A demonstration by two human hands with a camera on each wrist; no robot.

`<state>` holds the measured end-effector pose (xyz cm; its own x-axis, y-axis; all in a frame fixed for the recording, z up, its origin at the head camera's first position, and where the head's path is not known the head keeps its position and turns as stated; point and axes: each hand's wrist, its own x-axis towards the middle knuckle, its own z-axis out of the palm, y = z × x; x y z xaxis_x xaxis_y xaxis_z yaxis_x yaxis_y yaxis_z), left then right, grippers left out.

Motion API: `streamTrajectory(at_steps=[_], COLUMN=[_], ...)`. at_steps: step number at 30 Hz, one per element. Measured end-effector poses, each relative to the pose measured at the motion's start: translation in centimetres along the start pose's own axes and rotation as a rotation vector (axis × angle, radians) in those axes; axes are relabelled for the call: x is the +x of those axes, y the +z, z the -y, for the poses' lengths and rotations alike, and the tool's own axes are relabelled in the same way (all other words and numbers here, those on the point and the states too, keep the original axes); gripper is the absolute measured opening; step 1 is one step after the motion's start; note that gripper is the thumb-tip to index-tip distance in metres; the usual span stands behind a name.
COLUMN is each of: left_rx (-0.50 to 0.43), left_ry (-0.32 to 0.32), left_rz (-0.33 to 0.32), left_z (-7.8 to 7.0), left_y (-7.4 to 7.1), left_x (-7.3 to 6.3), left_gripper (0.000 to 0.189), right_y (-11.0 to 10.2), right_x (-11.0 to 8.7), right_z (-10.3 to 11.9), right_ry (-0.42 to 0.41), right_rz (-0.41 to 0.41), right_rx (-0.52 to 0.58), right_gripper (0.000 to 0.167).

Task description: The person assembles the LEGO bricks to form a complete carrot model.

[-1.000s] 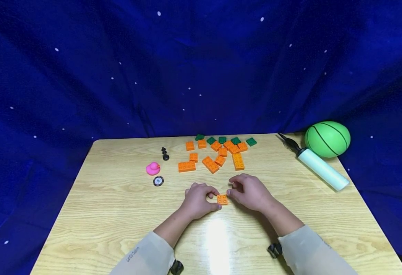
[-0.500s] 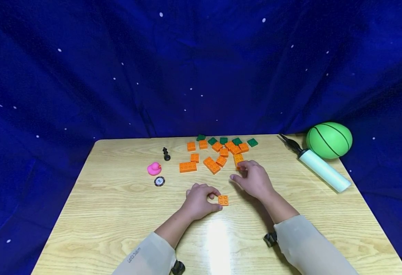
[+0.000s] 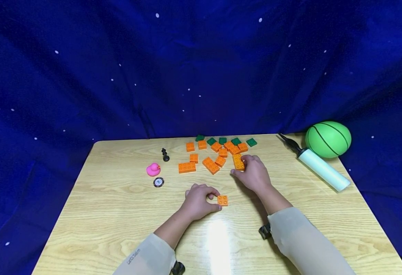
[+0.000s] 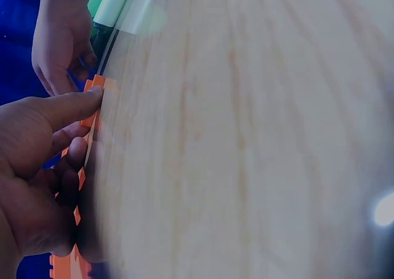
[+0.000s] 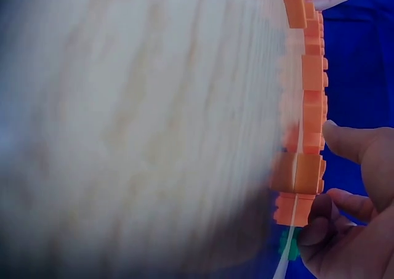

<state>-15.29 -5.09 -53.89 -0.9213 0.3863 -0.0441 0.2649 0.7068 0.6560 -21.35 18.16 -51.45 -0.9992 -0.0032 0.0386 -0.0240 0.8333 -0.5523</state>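
Near the middle of the table, my left hand [image 3: 200, 202] pinches a small square orange toy building brick [image 3: 222, 200] between thumb and index finger, studs up. In the left wrist view the thumb [image 4: 77, 106] lies along the brick's edge. Farther back and to the right, my right hand [image 3: 256, 173] reaches to a longer yellow-orange brick [image 3: 238, 162]. Its thumb is by the brick's near end and its fingers by the right side. The right wrist view has the thumb [image 5: 351, 140] spread from the fingers, with the yellow-orange brick [image 5: 298, 173] beyond the gap.
Several orange bricks [image 3: 210, 165] and green bricks [image 3: 222, 140] lie toward the back edge. To the left are a pink rubber duck [image 3: 153, 169], a black chess piece [image 3: 165, 154] and a poker chip [image 3: 158, 182]. A hand pump [image 3: 323, 169] and green ball [image 3: 328, 139] lie at right.
My right hand has moved away from the small orange brick, back to the yellow-orange brick, and drawn to its right side. The left hand keeps holding the small brick in place.
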Motion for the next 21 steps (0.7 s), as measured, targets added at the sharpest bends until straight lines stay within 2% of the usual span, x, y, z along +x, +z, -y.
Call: streamTrajectory(at_steps=[8,14,21], left_rx=[-0.008,-0.012,-0.011], left_ry=[-0.01,-0.004,0.001], left_rz=[0.002,0.004,-0.005], left_z=[0.07,0.01,0.0], left_y=[-0.01,-0.02,-0.07], left_x=[-0.06,-0.03,-0.01], left_gripper=[0.03,0.03,0.03], right_y=[0.23,0.34,-0.05], right_x=[0.65,1.03,1.01], right_z=[-0.29,-0.63,-0.88], right_ry=[0.039,0.085,0.102], right_rz=[0.023,0.044,0.047], right_rx=[-0.002,0.004,0.02], right_gripper=[0.07,0.063,0.054])
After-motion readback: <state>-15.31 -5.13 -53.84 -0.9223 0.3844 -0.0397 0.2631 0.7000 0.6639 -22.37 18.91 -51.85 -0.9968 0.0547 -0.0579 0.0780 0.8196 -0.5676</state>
